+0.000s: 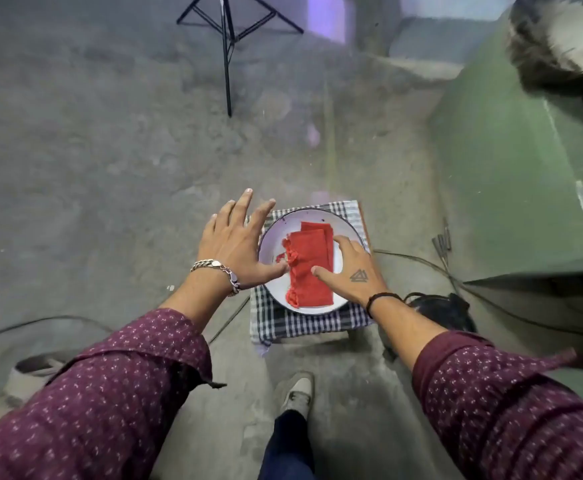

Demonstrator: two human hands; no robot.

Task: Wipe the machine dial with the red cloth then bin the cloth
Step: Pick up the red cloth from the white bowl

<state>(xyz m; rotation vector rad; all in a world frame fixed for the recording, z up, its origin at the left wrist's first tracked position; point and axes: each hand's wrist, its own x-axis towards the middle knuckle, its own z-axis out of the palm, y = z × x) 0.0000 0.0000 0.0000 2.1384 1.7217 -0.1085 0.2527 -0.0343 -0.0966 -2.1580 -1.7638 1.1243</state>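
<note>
A folded red cloth (309, 261) lies in a white round plate (283, 226) on a low stool covered with a black-and-white checked fabric (318, 323). My right hand (350, 268) rests on the cloth's right side, fingers spread over it, thumb on the cloth; it is not closed around it. My left hand (238, 240) hovers at the plate's left rim, fingers wide apart, thumb tip touching the cloth's frayed left edge. The green machine (512, 174) stands to the right; a blurred round metal part (560, 39) shows at the top right. No bin can be made out.
The concrete floor is dusty. A black tripod stand (229, 46) stands at the top. Cables (421, 261) trail across the floor by the stool. A dark bag (446, 310) lies right of the stool. My shoe (297, 393) is below it, and a grey object (37, 372) sits bottom left.
</note>
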